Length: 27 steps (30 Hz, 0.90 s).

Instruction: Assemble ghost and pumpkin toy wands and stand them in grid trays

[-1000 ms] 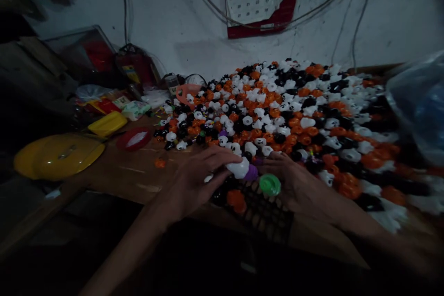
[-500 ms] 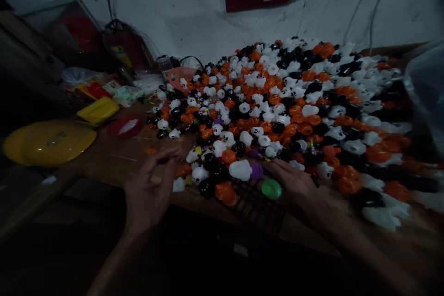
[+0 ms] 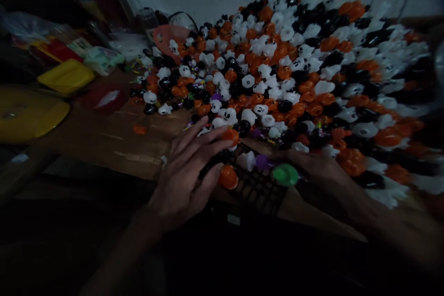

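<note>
My left hand (image 3: 189, 169) lies palm down over the near edge of a pile of small plastic figures, fingers stretched and slightly apart, touching an orange pumpkin-like figure (image 3: 231, 137). Another orange piece (image 3: 228, 177) sits beside its thumb. To the right is a black grid (image 3: 261, 192). Over it are a purple ridged piece (image 3: 263, 162), a whitish piece (image 3: 247, 161) and a green round piece (image 3: 285, 175). My right hand (image 3: 317, 166) is beside the green piece, its fingers dark and blurred, so its grip is hard to make out.
The heap of white ghost, orange pumpkin and black figures (image 3: 270, 78) rises toward the wall. On the left are a yellow helmet-like object (image 3: 31, 113), a yellow container (image 3: 65, 76), a red dish (image 3: 106, 98) and a pink basket (image 3: 169, 39). The wooden table's front edge runs below.
My left hand has moved right, from beside the near figures to on top of them, and its fingers have stretched out. My right hand stays near the green piece. The view has shifted downward.
</note>
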Each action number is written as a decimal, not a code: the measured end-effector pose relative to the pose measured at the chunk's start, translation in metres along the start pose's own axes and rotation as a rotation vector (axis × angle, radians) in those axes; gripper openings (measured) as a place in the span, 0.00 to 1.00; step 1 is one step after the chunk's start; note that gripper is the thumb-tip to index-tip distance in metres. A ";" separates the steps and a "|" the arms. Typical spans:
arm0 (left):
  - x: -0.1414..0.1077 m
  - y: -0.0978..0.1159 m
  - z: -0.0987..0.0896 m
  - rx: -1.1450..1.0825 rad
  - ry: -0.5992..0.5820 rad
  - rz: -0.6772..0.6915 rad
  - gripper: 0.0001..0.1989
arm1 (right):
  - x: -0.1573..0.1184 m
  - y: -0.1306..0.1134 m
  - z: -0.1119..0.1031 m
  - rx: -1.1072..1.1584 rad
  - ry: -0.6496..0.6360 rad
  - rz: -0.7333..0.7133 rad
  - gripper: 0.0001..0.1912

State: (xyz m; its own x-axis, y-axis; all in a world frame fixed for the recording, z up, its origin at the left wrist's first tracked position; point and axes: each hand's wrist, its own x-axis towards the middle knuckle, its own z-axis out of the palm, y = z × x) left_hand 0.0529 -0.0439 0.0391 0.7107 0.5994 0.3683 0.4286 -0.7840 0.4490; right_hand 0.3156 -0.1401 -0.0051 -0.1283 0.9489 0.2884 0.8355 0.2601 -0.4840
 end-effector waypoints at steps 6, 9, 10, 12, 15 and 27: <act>0.003 -0.011 0.018 0.025 -0.129 -0.062 0.22 | 0.037 -0.025 0.013 0.074 -0.069 0.034 0.21; 0.002 -0.013 0.018 0.024 -0.142 -0.057 0.22 | 0.052 -0.030 0.021 0.055 -0.051 0.046 0.13; 0.001 -0.013 0.018 0.025 -0.142 -0.055 0.22 | 0.056 -0.032 0.023 0.067 -0.058 0.044 0.11; 0.001 -0.011 0.019 0.025 -0.133 -0.050 0.21 | 0.064 -0.034 0.025 0.122 -0.080 0.037 0.07; 0.001 -0.009 0.022 0.020 -0.108 -0.051 0.21 | 0.069 -0.037 0.028 0.155 -0.101 0.043 0.04; 0.014 -0.009 0.008 0.080 -0.142 -0.034 0.19 | 0.041 -0.024 0.061 0.591 0.085 0.007 0.17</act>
State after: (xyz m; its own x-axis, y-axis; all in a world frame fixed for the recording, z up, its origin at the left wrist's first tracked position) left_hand 0.0638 -0.0299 0.0340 0.7640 0.6018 0.2328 0.4928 -0.7771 0.3914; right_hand 0.2580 -0.0960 -0.0323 -0.0605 0.9395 0.3372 0.3939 0.3329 -0.8567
